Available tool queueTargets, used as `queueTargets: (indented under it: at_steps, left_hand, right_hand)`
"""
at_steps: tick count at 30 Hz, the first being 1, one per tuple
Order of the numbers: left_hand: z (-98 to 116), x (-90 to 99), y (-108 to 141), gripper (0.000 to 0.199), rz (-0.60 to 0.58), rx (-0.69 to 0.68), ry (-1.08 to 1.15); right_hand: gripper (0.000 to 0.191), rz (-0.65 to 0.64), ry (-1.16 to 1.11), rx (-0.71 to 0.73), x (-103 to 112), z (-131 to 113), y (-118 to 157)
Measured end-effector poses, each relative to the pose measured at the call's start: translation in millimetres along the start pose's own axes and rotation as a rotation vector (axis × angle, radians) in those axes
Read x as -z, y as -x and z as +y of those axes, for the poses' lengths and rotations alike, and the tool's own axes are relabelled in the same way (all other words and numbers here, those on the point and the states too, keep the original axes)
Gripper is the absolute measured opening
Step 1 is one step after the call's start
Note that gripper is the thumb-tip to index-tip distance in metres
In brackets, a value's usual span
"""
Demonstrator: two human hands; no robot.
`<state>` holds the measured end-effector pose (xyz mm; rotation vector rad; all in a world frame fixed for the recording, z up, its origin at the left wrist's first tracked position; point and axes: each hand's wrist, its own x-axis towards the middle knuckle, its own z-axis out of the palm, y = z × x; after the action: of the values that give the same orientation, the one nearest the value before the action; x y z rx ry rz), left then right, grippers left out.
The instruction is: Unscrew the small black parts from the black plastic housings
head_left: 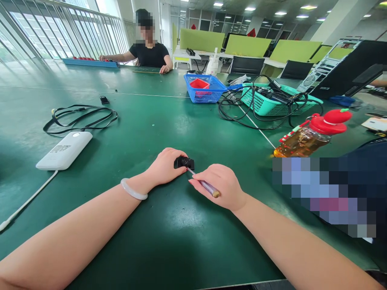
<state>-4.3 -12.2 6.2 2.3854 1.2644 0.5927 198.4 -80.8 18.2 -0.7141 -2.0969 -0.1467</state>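
A small black part [186, 162] rests on the green table [181, 129] in front of me. My left hand [168, 166] is closed round its left side, thumb and fingers pressed against it. In my right hand [220, 186] is a slim screwdriver-like tool [208, 188], pinched by the thumb and fingers. The tool's thin metal shaft points up and left, with its tip at the near edge of the black part. A pale bracelet circles my left wrist.
On the left lie a white power bank [65, 151] and a looped black cable [81, 117]. Farther back are a blue basket [207, 88] and a green basket [256, 100] with cables. A bottle [305, 139] stands right. Across the table a person [151, 54] sits.
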Motion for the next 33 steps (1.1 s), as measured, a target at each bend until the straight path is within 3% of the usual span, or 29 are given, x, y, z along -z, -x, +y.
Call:
queueTargets:
  at_steps: [13, 25, 29, 33]
  left_hand:
    - [-0.6, -0.1, -0.5, 0.03, 0.01, -0.008, -0.006]
    - [0.6, 0.8, 0.0, 0.031, 0.008, -0.005, -0.003]
    - [1.5, 1.4, 0.2, 0.029, 0.004, -0.01, 0.011]
    - [0.0, 0.4, 0.1, 0.03, 0.009, -0.014, 0.01]
  right_hand:
    - [0.02, -0.141, 0.067, 0.053, -0.5, -1.7, 2.0]
    - [0.018, -0.135, 0.076, 0.012, 2.1, -3.7, 0.3]
    - [0.018, -0.124, 0.057, -0.053, 3.6, -2.7, -0.1]
    - [0.014, -0.075, -0.112, -0.231, 3.5, 1.1, 0.3]
